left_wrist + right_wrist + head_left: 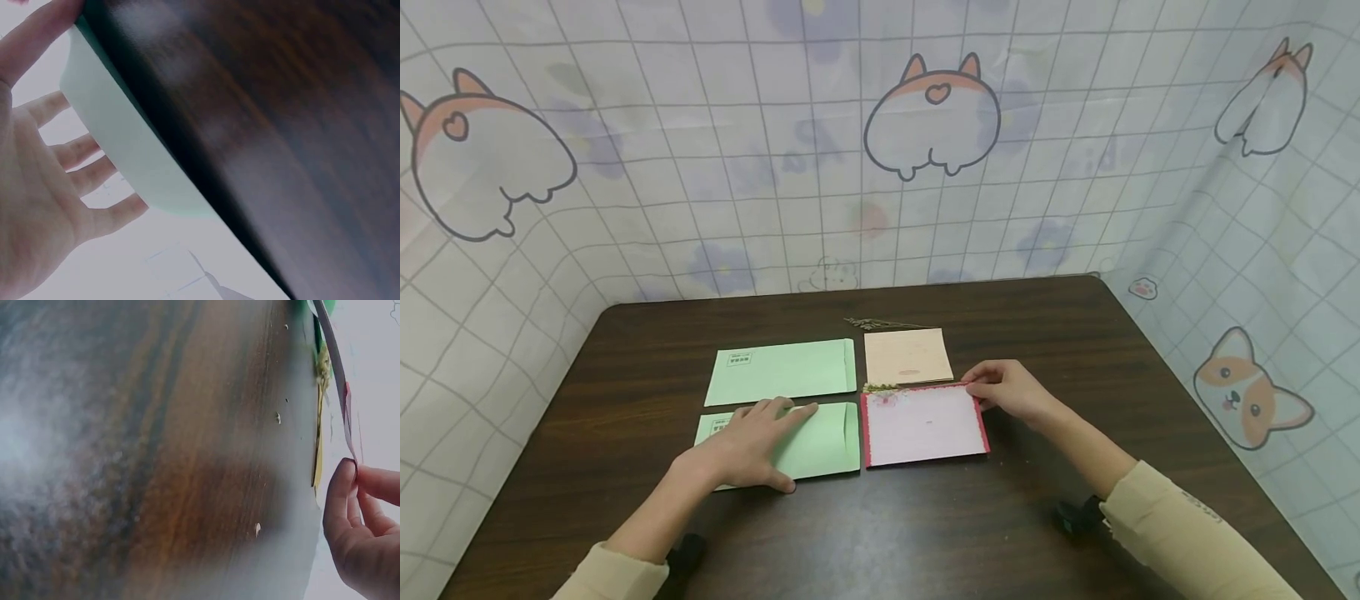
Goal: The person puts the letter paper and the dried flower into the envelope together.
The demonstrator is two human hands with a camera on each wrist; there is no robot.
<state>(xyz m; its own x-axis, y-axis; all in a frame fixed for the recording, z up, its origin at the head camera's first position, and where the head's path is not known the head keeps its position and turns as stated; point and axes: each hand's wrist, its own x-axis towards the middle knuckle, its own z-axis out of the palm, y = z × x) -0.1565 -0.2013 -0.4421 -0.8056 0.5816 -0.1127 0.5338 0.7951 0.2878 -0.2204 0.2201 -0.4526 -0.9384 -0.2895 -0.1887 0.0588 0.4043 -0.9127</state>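
Two pale green envelopes lie on the left half of the table, a far envelope (782,371) and a near envelope (820,442). Over the near one my left hand (748,446) is spread, its fingers resting on the paper and its thumb at the front edge. In the left wrist view that hand (40,187) shows extended fingers along the envelope (125,131). My right hand (1007,389) pinches the far right corner of a white card with a red border (925,429). Thumb and fingers of the right hand (369,519) meet on the card's thin edge (340,381).
Behind the card lies a cream square of paper (906,357), with a dried flower sprig (880,324) beyond it. Small yellowish flowers (880,387) peek out at the card's far edge. A patterned cloth (820,167) surrounds the dark wooden table (910,533).
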